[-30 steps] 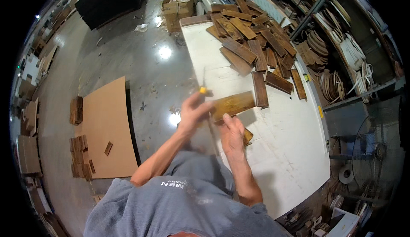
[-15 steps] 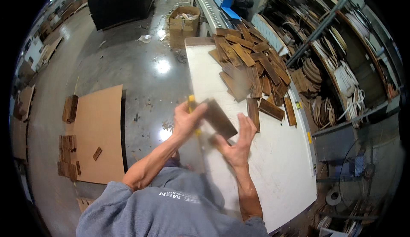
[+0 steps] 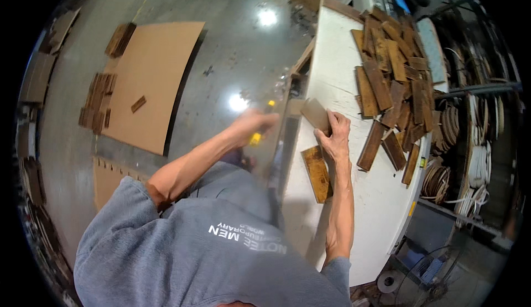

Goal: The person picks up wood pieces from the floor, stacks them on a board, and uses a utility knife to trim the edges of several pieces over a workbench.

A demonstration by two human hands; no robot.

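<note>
Right hand (image 3: 336, 135) grips small brown wood piece (image 3: 315, 113), held tilted over left edge of white desk (image 3: 359, 218). Left hand (image 3: 251, 126) blurred, off desk at 9 o'clock of piece, closed around yellow-handled tool (image 3: 260, 133); tool type cannot tell. Second wood piece (image 3: 317, 173), orange-brown, flat on desk at 6 o'clock of right hand, just beside wrist. Pile of dark wood strips (image 3: 395, 80) at 1–3 o'clock, apart from hand. Cardboard sheet (image 3: 157, 80) on floor (image 3: 221, 42), far left.

Head fisheye, steeply downward, close over worktable (image 3: 337, 80)
</note>
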